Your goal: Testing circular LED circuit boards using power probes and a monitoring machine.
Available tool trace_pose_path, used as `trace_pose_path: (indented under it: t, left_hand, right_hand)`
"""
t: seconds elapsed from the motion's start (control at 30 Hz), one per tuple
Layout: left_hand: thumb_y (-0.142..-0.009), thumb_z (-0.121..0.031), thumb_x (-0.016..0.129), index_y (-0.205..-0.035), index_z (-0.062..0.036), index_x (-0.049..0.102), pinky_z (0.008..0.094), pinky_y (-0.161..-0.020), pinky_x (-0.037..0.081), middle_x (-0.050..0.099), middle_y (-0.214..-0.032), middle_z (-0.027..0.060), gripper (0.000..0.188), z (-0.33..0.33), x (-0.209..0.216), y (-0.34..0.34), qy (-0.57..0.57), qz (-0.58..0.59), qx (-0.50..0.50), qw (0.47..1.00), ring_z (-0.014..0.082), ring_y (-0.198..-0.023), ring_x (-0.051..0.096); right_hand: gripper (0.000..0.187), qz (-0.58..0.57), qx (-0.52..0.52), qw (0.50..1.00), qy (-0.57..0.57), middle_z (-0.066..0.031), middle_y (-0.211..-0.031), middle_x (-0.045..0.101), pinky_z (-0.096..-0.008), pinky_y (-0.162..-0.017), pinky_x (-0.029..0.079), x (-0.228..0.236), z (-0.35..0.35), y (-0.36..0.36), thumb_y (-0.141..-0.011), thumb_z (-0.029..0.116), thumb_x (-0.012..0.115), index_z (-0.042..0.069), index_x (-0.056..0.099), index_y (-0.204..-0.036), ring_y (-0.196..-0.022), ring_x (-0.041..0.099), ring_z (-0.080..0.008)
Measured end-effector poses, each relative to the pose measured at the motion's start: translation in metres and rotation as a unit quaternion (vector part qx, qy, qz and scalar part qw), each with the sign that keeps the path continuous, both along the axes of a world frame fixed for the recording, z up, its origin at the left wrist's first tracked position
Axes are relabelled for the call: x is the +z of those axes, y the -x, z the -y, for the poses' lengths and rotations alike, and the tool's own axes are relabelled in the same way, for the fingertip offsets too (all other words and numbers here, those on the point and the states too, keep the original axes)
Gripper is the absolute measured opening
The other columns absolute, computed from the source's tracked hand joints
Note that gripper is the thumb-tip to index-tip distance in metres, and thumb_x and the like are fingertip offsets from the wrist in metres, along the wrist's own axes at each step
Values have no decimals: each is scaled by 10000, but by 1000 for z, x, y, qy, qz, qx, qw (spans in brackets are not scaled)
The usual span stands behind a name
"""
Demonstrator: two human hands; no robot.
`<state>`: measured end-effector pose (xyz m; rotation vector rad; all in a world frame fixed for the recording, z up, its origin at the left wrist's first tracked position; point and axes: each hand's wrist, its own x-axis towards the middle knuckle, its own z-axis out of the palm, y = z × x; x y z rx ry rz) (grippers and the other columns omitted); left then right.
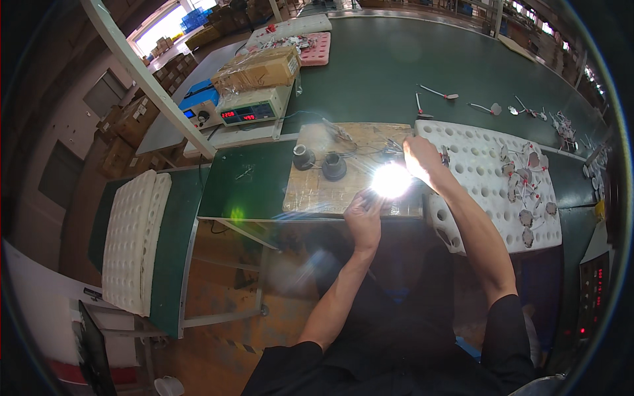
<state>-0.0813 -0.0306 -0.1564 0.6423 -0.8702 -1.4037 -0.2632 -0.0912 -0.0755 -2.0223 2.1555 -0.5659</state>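
Note:
A lit lamp glares white over the wooden board, and its shape is washed out. My left hand pinches its lower left edge between thumb and fingers. My right hand is closed at the lamp's upper right, beside thin wires; what its fingertips grip is hidden by the glare and the hand itself. Left of the lamp, two dark round fixtures stand on the board: a collared one and a smaller one.
A white foam tray with round holes lies at right, carrying several small wired discs. More wired pieces are scattered on the green bench. A meter with a red display sits behind left. Foam trays stand at left.

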Motion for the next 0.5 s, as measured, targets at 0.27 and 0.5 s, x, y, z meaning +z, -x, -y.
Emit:
trace_pose_path:
  t: [0.27,0.5]
  left_hand:
    - [-888,14,647,-992,72,635,255,-699,566,673,-938,78,119,-7,16,-5,-9,36,13,999,135,-787,668]
    - [-948,-133,564,-1031,19,627,316,-807,488,643,-966,62,184,20,-27,-24,170,476,56,861,164,-890,594]
  right_hand:
    - [180,54,15,998,15,-178,-767,636,-400,-643,519,-19,9,7,-850,153,565,-8,644,-829,-729,645,-303]
    - [210,154,-6,947,283,-56,-820,636,-380,-638,513,-91,40,10,-910,255,561,68,657,-923,-723,615,-185]
